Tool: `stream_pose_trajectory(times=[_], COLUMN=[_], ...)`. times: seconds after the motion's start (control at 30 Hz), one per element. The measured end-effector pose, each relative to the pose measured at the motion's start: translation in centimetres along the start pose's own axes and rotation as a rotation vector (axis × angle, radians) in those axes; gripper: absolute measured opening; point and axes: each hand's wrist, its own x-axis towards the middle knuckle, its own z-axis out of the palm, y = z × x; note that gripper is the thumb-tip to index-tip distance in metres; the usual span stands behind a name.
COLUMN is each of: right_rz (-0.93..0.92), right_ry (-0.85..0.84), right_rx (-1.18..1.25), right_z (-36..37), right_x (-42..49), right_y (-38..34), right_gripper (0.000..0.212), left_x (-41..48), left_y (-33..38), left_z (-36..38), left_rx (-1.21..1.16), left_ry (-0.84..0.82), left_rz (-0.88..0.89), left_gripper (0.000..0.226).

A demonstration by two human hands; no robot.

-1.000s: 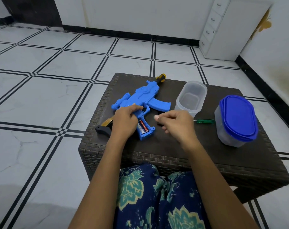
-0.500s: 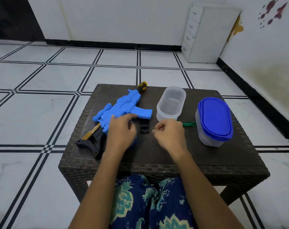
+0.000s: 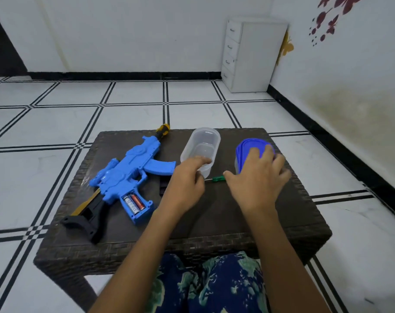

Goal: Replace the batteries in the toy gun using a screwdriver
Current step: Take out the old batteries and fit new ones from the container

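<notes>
Though beside table edge (image 3: 72, 196), gun (image 3: 128, 172) free

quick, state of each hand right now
left hand: forefinger over the clear tub's near rim; a grip on anything cannot be told
right hand: open, fingers spread on the blue lid

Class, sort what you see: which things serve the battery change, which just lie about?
Job: toy gun; batteries in its open grip; green-handled screwdriver; black cover; clear tub at left hand; blue-lidded tub under right hand.
Lying about: white drawer unit; wall stickers.
</notes>
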Motion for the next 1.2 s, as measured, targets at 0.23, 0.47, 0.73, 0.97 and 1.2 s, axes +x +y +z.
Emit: stream_pose_trajectory(times=[0.23,0.47,0.73,0.97,1.2], right_rz=[-0.037,-0.094,0.185,0.332,0.266], right_ry=[-0.016,0.256,0.378,-0.116,-0.153], right_rx=[0.184,0.421,1.109,1.207,0.850], right_z=[0.8,-0.5,-1.4,1.6,4.2], right_x=[-0.4,-1.0,-0.5,1.2,1.9], right_y=[2.3,2.1,-0.8,-3.2,-4.4], right_gripper=[0.026,0.019,0.014,0.028,0.040], left_x=[0.9,1.0,2.5,4.9,6.1], left_y=[2.5,3.8,4.8,0.0,-2.9], left_z=[1.9,3.0,1.4,-2.8,-3.0], left_rx=[-0.061,-0.240,-0.800,-0.405,-0.190], left_ry=[-0.042,-0.039,0.022,0.239,0.180], left_rz=[-0.032,-0.213,-0.570,-0.526,-0.407], left_gripper=[0.037,0.022,0.032,0.024,0.026])
